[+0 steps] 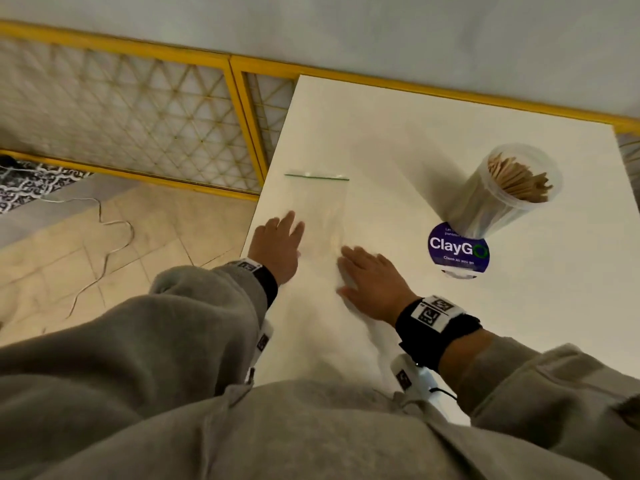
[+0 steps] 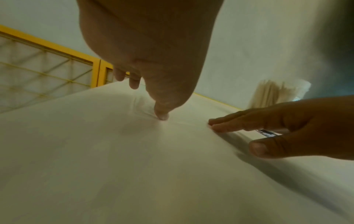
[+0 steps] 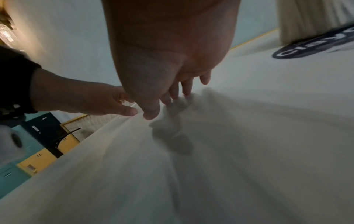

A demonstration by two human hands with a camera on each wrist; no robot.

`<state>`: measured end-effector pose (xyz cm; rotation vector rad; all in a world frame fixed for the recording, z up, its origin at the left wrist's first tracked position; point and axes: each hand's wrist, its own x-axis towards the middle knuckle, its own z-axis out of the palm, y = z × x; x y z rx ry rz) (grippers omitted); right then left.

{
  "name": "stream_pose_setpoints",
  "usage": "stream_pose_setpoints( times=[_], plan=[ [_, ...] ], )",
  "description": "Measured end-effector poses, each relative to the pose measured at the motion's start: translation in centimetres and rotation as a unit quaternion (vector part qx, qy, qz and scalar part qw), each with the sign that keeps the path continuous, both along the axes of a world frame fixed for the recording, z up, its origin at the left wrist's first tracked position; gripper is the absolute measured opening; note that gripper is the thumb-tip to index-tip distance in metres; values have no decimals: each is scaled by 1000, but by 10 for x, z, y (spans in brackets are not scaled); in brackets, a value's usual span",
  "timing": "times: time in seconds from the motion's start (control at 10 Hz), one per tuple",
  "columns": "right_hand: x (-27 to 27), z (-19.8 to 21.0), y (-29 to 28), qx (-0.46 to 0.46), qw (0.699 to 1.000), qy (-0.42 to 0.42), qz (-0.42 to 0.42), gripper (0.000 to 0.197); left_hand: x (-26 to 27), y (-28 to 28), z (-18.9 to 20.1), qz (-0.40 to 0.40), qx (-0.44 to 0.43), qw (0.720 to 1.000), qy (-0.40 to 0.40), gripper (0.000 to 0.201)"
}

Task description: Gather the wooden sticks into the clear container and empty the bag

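A clear zip bag [image 1: 317, 206] with a green seal strip lies flat on the white table [image 1: 415, 133]; I see no sticks in it. My left hand [image 1: 280, 242] lies with straight fingers on the bag's near left corner, thumb tip pressing down [image 2: 161, 116]. My right hand [image 1: 367, 275] rests flat with straight fingers at the bag's near right edge [image 3: 168, 98]. The clear container [image 1: 509, 192] stands upright at the right, packed with wooden sticks [image 1: 517, 181], well clear of both hands.
A round purple "ClayGo" sticker [image 1: 459, 249] lies on the table at the container's foot. The table's left edge runs just beside my left hand, with tiled floor and a loose cable [image 1: 104, 244] below. A yellow-framed lattice fence [image 1: 138, 123] stands behind.
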<state>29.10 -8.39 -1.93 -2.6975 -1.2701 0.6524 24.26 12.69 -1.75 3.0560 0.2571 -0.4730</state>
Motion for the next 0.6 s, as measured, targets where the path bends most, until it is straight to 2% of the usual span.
stream_pose_setpoints(
  times=[0.1,0.3,0.4,0.6],
  plan=[
    [19,6,19,-38,997,21,-56,68,18,12,2,14,-30,999,-42,53],
    [37,4,35,-46,993,33,-102,71,23,15,-20,11,-55,998,36,66],
    [39,1,32,-40,992,49,-105,78,24,18,-22,10,-55,998,37,68],
    [23,5,-9,61,978,116,-162,89,-9,2,-15,-7,-113,992,-59,73]
  ],
)
